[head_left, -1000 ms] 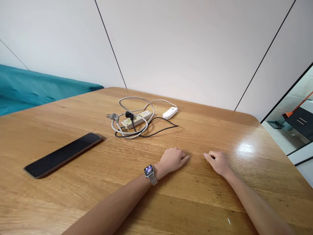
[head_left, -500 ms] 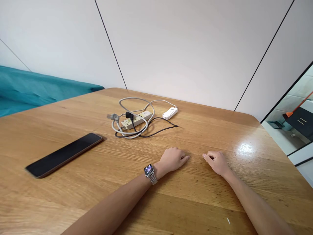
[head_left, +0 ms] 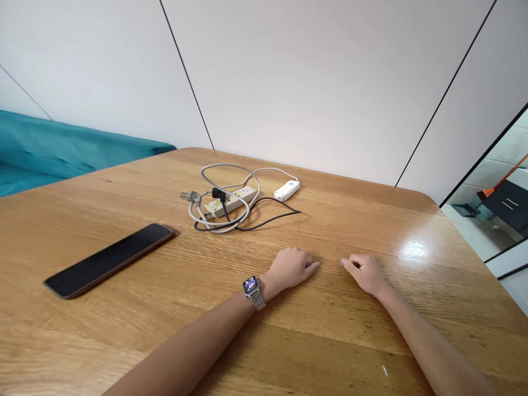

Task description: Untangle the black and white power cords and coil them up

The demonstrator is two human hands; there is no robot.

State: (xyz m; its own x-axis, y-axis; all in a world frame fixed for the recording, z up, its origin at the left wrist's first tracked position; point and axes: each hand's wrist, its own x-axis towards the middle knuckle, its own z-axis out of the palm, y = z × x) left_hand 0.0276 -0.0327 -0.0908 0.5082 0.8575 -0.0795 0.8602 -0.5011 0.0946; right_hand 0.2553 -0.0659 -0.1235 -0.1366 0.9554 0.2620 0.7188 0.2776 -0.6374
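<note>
My left hand rests on the wooden table, fingers curled loosely under, nothing in it; a metal-band watch sits on that wrist. My right hand lies a short gap to its right, also curled into a loose fist with nothing held. Beyond both hands lies a beige power strip with a black plug in it, wrapped in looped grey and black cords. A small white adapter lies at the cord's far end. A dark phone lies face up to the left.
A white panelled wall stands right behind the table's far edge. A teal covered surface sits off the left side. The table's rounded right corner drops to a tiled floor with dark objects.
</note>
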